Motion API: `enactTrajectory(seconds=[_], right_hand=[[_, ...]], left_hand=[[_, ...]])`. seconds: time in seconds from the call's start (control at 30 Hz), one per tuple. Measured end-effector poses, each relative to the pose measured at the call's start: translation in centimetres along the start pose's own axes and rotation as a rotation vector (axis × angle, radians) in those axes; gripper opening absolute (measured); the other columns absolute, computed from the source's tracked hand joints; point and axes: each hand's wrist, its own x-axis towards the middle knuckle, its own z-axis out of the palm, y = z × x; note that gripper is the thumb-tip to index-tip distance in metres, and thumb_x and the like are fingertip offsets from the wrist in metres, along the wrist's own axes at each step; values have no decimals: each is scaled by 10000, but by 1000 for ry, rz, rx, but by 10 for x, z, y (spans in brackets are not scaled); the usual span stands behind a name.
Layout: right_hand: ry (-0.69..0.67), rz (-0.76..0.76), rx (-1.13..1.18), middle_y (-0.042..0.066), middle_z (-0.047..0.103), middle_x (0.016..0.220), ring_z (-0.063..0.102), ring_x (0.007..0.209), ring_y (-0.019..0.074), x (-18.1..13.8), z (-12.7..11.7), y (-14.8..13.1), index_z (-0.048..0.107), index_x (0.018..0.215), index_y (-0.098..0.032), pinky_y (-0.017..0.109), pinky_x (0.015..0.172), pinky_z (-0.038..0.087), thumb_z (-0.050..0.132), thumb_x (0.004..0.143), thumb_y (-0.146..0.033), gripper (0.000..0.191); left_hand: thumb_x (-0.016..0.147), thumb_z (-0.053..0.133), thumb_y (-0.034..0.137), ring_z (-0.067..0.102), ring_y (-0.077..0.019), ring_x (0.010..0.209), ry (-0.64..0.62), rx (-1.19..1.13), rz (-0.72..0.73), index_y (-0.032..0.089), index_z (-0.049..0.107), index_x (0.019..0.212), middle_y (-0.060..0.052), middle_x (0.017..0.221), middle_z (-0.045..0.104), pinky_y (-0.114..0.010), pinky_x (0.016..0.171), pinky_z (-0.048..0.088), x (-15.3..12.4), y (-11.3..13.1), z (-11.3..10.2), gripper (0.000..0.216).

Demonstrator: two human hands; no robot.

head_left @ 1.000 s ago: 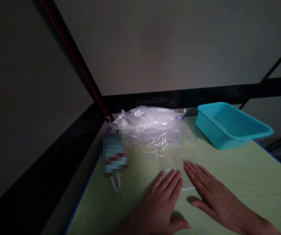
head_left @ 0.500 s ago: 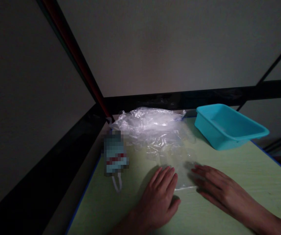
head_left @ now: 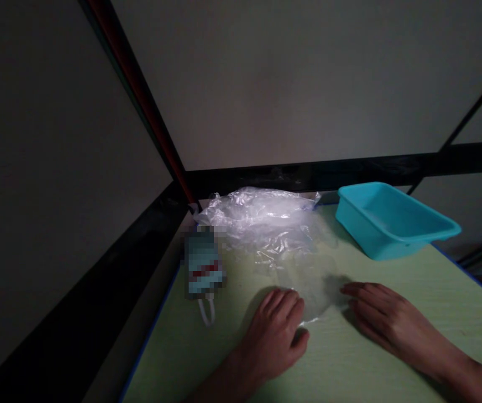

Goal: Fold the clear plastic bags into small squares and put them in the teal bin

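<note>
A clear flat plastic bag [head_left: 314, 299] lies on the table between my two hands, its lower edge slightly curved. My left hand [head_left: 278, 327] rests palm down at the bag's left side, fingers side by side and a little bent, thumb apart. To the right of the bag is my right hand [head_left: 385, 319], palm down with its fingers stretched toward it. Whether the right fingertips touch the film is hard to make out. Behind the bag sits a heap of crumpled clear plastic bags [head_left: 261, 215].
A turquoise plastic basin [head_left: 392, 224] stands at the back right, near the table edge. On the left lies a blurred-out light blue item [head_left: 204, 266] with a white strap loop [head_left: 207, 312]. Walls with a dark band border the green table [head_left: 417, 285].
My right hand has shifted a little to the right, away from the bag. My left fingers are bent slightly more. The bag's lower right edge now curves upward. The view has shifted slightly.
</note>
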Motion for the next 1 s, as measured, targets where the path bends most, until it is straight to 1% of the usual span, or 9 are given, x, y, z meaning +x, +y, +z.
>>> enactTrajectory(seconds=[0.13,0.23,0.37,0.5,0.6,0.7,0.77,0.83,1.0], right_hand=[[9,91,159,104,643,929,612,846,200,3,-10,-2,570,970,-148,341,728,512,380,893,-212,215],[16,224,329,70,645,895,622,821,177,4,-15,-5,553,996,-186,293,708,517,370,897,-221,210],[78,422,535,40,649,836,631,771,169,4,-21,-11,566,911,-209,245,638,511,404,889,-266,173],[168,542,725,18,640,704,617,635,153,11,-33,-18,600,782,-208,216,555,497,471,848,-332,190],[225,636,860,8,614,602,595,552,142,19,-46,-24,624,693,-203,197,492,483,533,799,-369,216],[242,719,950,6,597,548,574,500,136,23,-51,-26,633,649,-198,199,461,469,575,758,-394,231],[225,766,1005,6,584,521,560,482,137,22,-46,-26,626,636,-191,211,457,462,582,742,-426,261],[196,807,1064,6,571,507,548,473,139,19,-35,-25,611,636,-182,226,459,453,583,731,-458,293],[131,888,1177,-3,571,548,540,507,147,4,-4,-27,510,723,-196,248,481,426,568,734,-500,309]], left_hand=[[756,509,127,523,-218,977,64,-94,-24,148,560,1021,-71,1059,597,-376,919,389,1,-3,2,271],[761,467,70,571,-189,861,173,-322,-117,159,597,881,-52,908,637,-320,814,442,3,-7,3,198],[805,466,129,597,-151,742,273,-495,-208,152,586,786,-33,774,639,-247,704,458,6,-8,-4,123],[852,435,228,583,-133,626,343,-570,-281,150,538,693,-13,638,593,-224,605,455,9,2,-25,205],[846,436,285,564,-121,548,342,-844,-360,160,499,693,10,599,557,-221,531,473,16,12,-43,208],[820,432,333,502,-100,464,276,-1026,-416,186,423,689,48,581,458,-205,401,458,28,13,-55,197],[812,404,322,478,-89,451,179,-972,-439,201,350,646,64,572,385,-191,378,443,39,6,-55,212],[803,373,277,499,-92,457,51,-853,-439,201,336,635,64,563,385,-178,379,423,50,-6,-48,188],[768,379,185,524,-105,442,-103,-684,-400,178,416,617,51,511,469,-181,411,391,71,-32,-19,155]])
